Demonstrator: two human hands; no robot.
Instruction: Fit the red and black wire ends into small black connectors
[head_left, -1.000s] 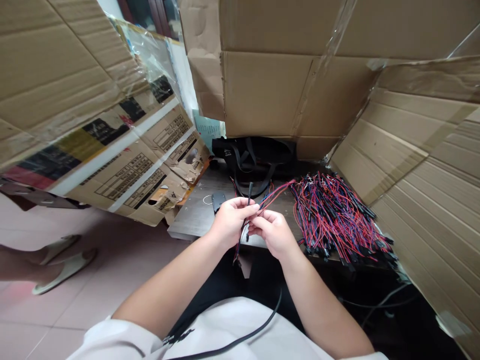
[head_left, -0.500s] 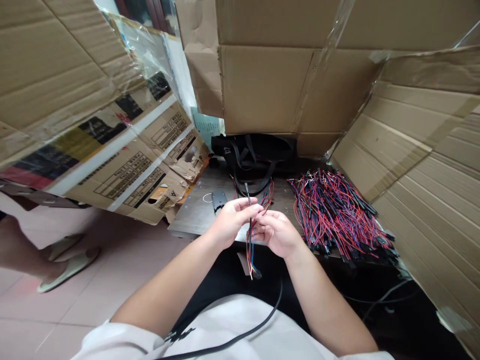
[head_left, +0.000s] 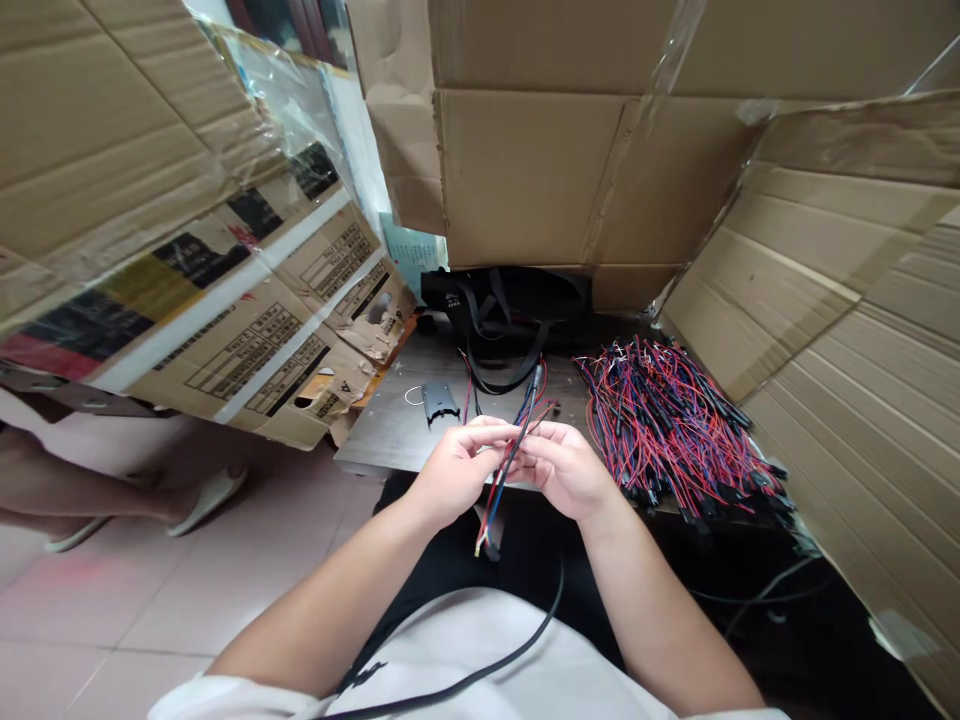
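Left hand (head_left: 459, 467): narrow grip, the fingers curled and the thumb bent toward the wire bundle; how many strands they clasp cannot be told.
Right hand (head_left: 566, 467): thumb and fingertips drawn together on the same bundle, facing the left hand and close beside it; the exact strands pinched are hidden.
Wire bundle (head_left: 496, 500): held between the hands at the desk's near edge, made up of red, blue and black strands; the lower end hangs past that edge, over the person's lap.
Bundle ends: a black sleeve (head_left: 535, 379) points toward the far edge of the desk; at the bottom are a dark connector (head_left: 491, 551) and a pale, bare-looking tip.
Desk (head_left: 394, 425): dark wood-grain top, its near left corner jutting toward the floor.
Small dark case (head_left: 439, 400): on the desk's left part, beyond the left hand, with a thin loop at its left side.
Wire pile (head_left: 675, 425): a broad tangle of red, blue and black leads on the desk's right part, reaching its near edge.
Black bag (head_left: 559, 295): along the far edge, its strap drooping toward the hands.
Cardboard panels (head_left: 532, 180): standing behind the desk and at both sides.
Another person's slipper (head_left: 210, 502): on the tiled floor, left of the desk.
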